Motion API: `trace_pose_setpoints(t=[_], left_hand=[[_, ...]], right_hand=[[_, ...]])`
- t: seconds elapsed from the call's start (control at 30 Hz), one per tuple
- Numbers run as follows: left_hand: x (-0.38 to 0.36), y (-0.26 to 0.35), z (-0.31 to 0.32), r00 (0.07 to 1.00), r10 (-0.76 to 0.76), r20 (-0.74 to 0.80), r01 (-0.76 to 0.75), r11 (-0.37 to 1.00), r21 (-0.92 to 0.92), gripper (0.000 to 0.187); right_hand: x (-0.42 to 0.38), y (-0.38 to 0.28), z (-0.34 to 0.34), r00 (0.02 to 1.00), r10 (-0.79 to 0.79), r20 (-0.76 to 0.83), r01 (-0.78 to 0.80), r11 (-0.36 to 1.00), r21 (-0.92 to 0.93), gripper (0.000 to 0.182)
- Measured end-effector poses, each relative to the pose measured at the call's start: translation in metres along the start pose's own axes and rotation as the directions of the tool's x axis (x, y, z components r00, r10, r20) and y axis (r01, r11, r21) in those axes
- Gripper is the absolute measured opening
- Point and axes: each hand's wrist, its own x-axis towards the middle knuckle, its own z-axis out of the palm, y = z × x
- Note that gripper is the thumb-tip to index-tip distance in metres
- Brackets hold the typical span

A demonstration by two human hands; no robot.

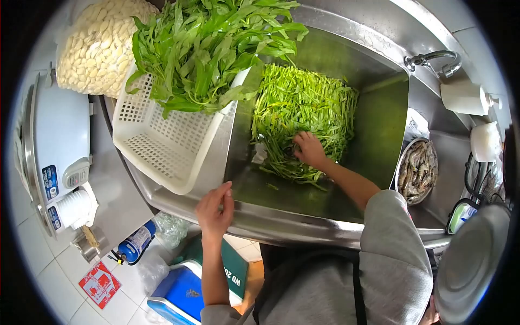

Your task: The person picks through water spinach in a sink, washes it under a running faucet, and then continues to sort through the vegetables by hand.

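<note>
In the deep sink basin [374,124] lies a thick heap of water spinach stems [303,103], cut ends mostly upward. My right hand [311,150] reaches down onto the near part of the heap, fingers curled into the stems; its fingertips are partly hidden. My left hand [215,211] hovers by the sink's front edge, holding nothing, its fingers loosely bent and apart from the thumb. Leafy water spinach [211,54] is piled on the back part of a white perforated basket [162,146], left of the basin.
A bag of peeled garlic cloves [97,46] stands at the far left. A bowl of shrimp [417,172] sits in the right-hand sink, near a faucet [436,60]. Below are a blue cooler [187,292] and a blue bottle [135,242]. A person's fingers show by a round grey lid [471,265].
</note>
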Motion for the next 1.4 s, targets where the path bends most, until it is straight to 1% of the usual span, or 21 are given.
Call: trace_pose_setpoints(t=[0.07,0.13,0.37,0.57,0.6,0.63,0.7,0.77,0.83,0.9,0.93,1.0,1.07,1.1,1.17,1.23,1.27,1.3,1.33,1.37,1.4], left_hand=[[0.001,0.001,0.0,1.0,-0.022,-0.001,0.022,1.0,-0.004,0.022],[0.002,-0.003,0.0,0.999,0.045,-0.025,-0.045,0.999,-0.004,0.022],[0.006,0.002,-0.003,0.999,0.04,-0.032,-0.038,0.998,0.04,0.023],[0.004,0.001,-0.006,0.999,0.003,-0.035,-0.004,0.999,-0.043,0.022],[0.003,0.0,-0.007,1.0,-0.003,-0.012,0.003,1.0,-0.013,0.021],[0.004,0.0,-0.007,1.0,-0.008,0.009,0.008,1.0,0.016,0.021],[0.007,0.0,-0.006,1.0,0.0,-0.019,0.0,1.0,-0.002,0.021],[0.007,0.002,-0.005,0.999,0.006,-0.041,-0.007,1.0,-0.023,0.021],[0.01,0.005,-0.008,1.0,-0.009,-0.006,0.009,1.0,0.023,0.017],[0.01,0.006,-0.009,0.999,-0.035,0.022,0.034,0.999,0.031,0.016],[0.01,0.005,-0.01,0.996,-0.063,0.057,0.061,0.997,0.04,0.016],[0.011,0.005,-0.009,0.995,-0.081,0.052,0.079,0.996,0.044,0.016],[0.011,0.003,-0.006,0.997,-0.072,0.02,0.071,0.997,0.029,0.015],[0.01,0.002,-0.008,0.997,-0.07,0.038,0.068,0.997,0.031,0.015],[0.01,0.001,-0.005,0.997,-0.073,-0.008,0.073,0.997,0.028,0.019],[0.009,0.0,-0.004,0.998,-0.055,-0.012,0.055,0.998,0.031,0.019],[0.01,-0.001,-0.004,0.999,-0.031,-0.016,0.031,0.999,0.045,0.019],[0.011,-0.001,-0.004,0.999,-0.035,-0.018,0.036,0.998,0.046,0.019],[0.011,0.0,-0.004,1.0,-0.018,-0.023,0.019,0.999,0.05,0.019],[0.012,-0.001,-0.005,0.999,0.002,-0.032,0.0,0.998,0.056,0.018],[0.012,0.0,-0.006,1.0,-0.028,-0.012,0.029,0.997,0.068,0.018]], right_hand=[[0.001,0.033,0.027,0.994,0.091,-0.064,-0.109,0.921,-0.373,0.036],[0.0,0.034,0.02,0.995,0.096,-0.011,-0.093,0.923,-0.373,0.034],[-0.008,0.029,0.024,0.976,0.166,0.138,-0.099,0.911,-0.4,0.036],[0.001,0.028,0.021,0.932,0.245,0.266,-0.095,0.876,-0.473,0.041],[0.0,0.025,0.019,0.97,0.161,0.182,-0.078,0.916,-0.394,0.037],[0.0,0.02,0.019,0.97,0.16,0.181,-0.077,0.914,-0.398,0.037],[0.001,0.004,0.017,0.978,0.079,0.193,-0.033,0.972,-0.231,0.032],[-0.003,-0.03,0.022,0.99,0.076,0.116,-0.073,0.997,-0.033,0.039],[0.0,-0.064,0.038,0.965,0.216,0.151,-0.238,0.961,0.14,0.055],[0.004,-0.06,0.102,0.896,0.284,0.342,-0.351,0.924,0.15,0.068],[0.008,-0.056,0.122,0.897,0.277,0.343,-0.346,0.925,0.158,0.068],[0.016,-0.056,0.142,0.788,0.356,0.503,-0.457,0.885,0.09,0.076],[0.022,-0.053,0.148,0.786,0.325,0.527,-0.388,0.922,0.009,0.072],[0.027,-0.051,0.146,0.783,0.296,0.547,-0.302,0.95,-0.082,0.068],[0.047,-0.046,0.057,0.746,0.198,0.635,-0.318,0.945,0.078,0.048],[0.048,-0.011,0.003,0.897,0.371,0.24,-0.432,0.852,0.296,0.033],[0.047,0.043,0.022,0.788,0.612,-0.068,-0.572,0.767,0.29,0.026],[0.05,0.072,-0.011,0.722,0.666,-0.185,-0.664,0.743,0.083,0.024],[0.046,0.107,-0.023,0.574,0.672,-0.468,-0.498,0.74,0.452,0.027],[0.038,0.151,-0.028,0.566,0.637,-0.524,-0.648,0.736,0.195,0.04],[0.036,0.195,-0.019,0.414,0.778,-0.473,-0.757,0.583,0.295,0.05]])
